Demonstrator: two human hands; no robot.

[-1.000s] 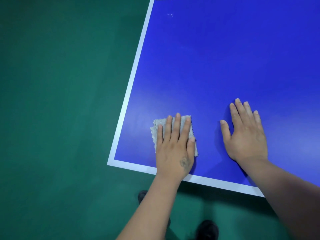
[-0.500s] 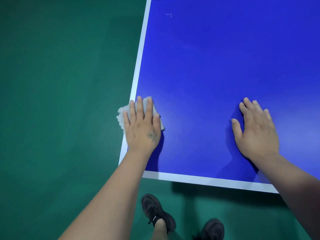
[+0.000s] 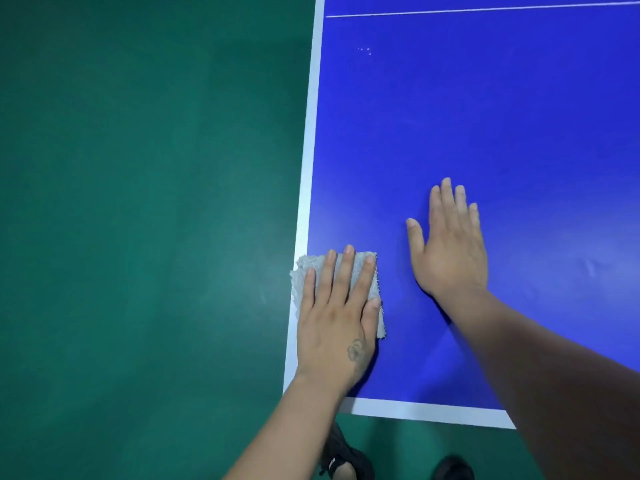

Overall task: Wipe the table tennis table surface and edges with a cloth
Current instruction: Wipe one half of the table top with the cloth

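Grey cloth (image 3: 360,271) lies pressed flat under left hand (image 3: 337,317) at blue table (image 3: 485,116) corner, overlapping the white border; right hand (image 3: 450,244) rests open, palm down, beside it.

A pale grey, nubbly cloth (image 3: 360,271) shows under the left hand's fingers (image 3: 346,271), on a deep blue table (image 3: 485,116) edged with a white border stripe (image 3: 308,168), over a plain green floor (image 3: 138,202) and black shoes (image 3: 341,459).

Fluffy, nubby terry cloth (image 3: 364,271), pale grey with frayed edges. Smooth, faintly sheened blue table (image 3: 485,116) with flat matt white border lines. Smooth green floor (image 3: 138,202), soft dull sheen, likely vinyl.
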